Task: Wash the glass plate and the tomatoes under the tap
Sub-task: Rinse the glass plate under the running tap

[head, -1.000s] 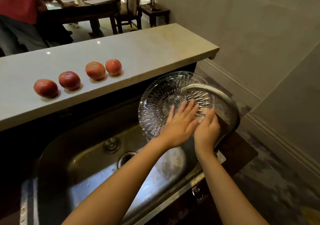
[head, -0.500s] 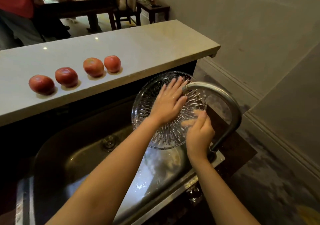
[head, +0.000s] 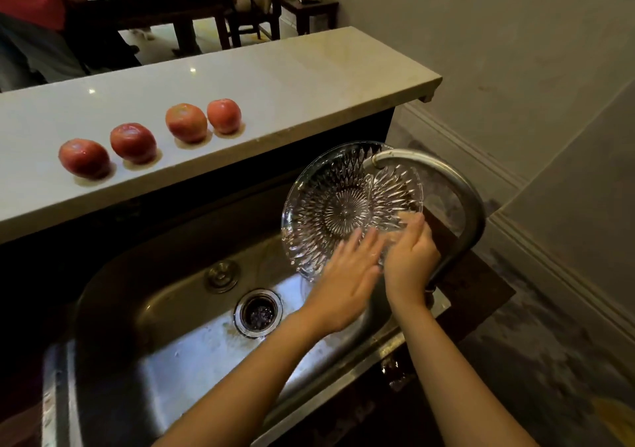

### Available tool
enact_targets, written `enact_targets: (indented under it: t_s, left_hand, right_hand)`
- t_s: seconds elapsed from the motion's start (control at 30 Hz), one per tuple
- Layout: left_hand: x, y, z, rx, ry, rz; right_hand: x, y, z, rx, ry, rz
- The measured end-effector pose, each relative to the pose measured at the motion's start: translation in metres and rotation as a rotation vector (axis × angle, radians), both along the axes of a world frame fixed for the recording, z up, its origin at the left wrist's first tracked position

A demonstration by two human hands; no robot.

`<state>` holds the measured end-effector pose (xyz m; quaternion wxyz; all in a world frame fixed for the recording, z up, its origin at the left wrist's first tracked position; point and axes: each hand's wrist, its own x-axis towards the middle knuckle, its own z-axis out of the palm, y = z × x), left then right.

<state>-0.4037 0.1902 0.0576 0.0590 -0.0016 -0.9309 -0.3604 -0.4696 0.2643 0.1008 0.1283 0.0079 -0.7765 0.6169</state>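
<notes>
Over the right end of the sink [head: 137,292], the glass plate [head: 340,206] stands tilted on edge. Its cut-pattern face is turned towards the person and its upper rim is just under the mouth of the tap [head: 429,168]. The right hand [head: 410,254] grips the plate's lower right rim with fingers curled round the edge; whatever lies behind the glass is hidden. The left hand [head: 347,275] is just beside it, fingers straight and together, laid flat against the plate's lower part. It is blurred, so exactly where the fingertips press is hard to make out. A faint line runs down the glass below the spout, but I cannot tell whether it is water. Left of the left wrist sits the drain [head: 258,311]. Well beyond the left hand and off to its left, four shiny tomatoes [head: 133,143] sit in a row on the pale table [head: 292,79]. The right wrist partly covers the tap's foot.
</notes>
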Motion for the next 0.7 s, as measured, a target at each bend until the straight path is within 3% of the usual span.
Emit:
enact_targets:
  t_s: [0.17, 0.3, 0.43, 0.53, 0.63, 0.7]
  left_hand:
    - [-0.064, -0.023, 0.028, -0.233, 0.071, 0.038]
    - [-0.094, -0.060, 0.032, -0.303, 0.067, 0.062]
    - [-0.076, -0.090, 0.019, -0.330, -0.145, 0.166]
    - [-0.023, -0.089, 0.008, -0.261, -0.238, -0.006]
    - [0.026, -0.060, 0.012, -0.147, -0.089, -0.228]
    - [0.039, -0.050, 0.016, -0.177, 0.118, -0.204]
  right_hand:
    - [0.012, 0.007, -0.001, -0.072, -0.126, 0.083]
    - [0.017, 0.009, -0.001, -0.106, -0.200, 0.068]
    - [0.005, 0.012, 0.001, -0.136, -0.253, 0.029]
    - [-0.009, 0.013, 0.001, -0.101, -0.294, 0.041]
    - [-0.018, 0.008, 0.002, 0.007, -0.305, 0.061]
    - [-0.025, 0.002, 0.003, 0.044, -0.385, 0.079]
